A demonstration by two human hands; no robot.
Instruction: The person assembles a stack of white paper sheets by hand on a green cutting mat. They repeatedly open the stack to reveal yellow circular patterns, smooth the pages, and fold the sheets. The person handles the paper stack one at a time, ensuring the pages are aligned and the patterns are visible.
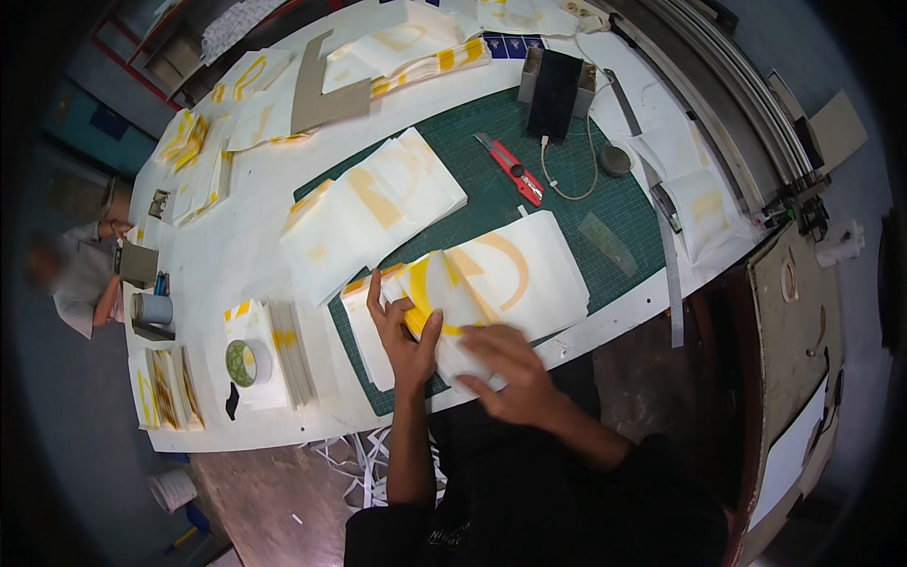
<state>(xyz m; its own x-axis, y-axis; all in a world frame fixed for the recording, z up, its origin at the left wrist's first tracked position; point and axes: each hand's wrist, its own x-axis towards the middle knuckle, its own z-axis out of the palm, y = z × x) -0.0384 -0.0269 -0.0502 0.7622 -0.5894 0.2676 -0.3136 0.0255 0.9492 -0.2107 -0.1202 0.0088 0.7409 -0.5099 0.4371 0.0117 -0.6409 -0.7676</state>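
White paper covers the long surface (236, 255), with a green cutting mat (567, 213) laid across its middle. Left hand (404, 333) lies flat on a stack of white sheets with yellow shapes (491, 274) at the near edge of the mat; fingers are spread, thumb out, pressing down and closed on nothing. Right hand (501, 369) rests on the near corner of the same stack, motion-blurred; whether its grip pinches a sheet cannot be told. A second fanned pile of sheets (368, 208) lies just beyond, half on the mat. Red utility knife (510, 168) sits on the mat, well apart from both hands, near a black box (556, 90) and a small round tin (614, 159). Metal ruler (669, 274) runs along the mat's right side. Roll of tape (244, 363) rests on a paper stack to the left. Another person (80, 274) sits at the far left end.
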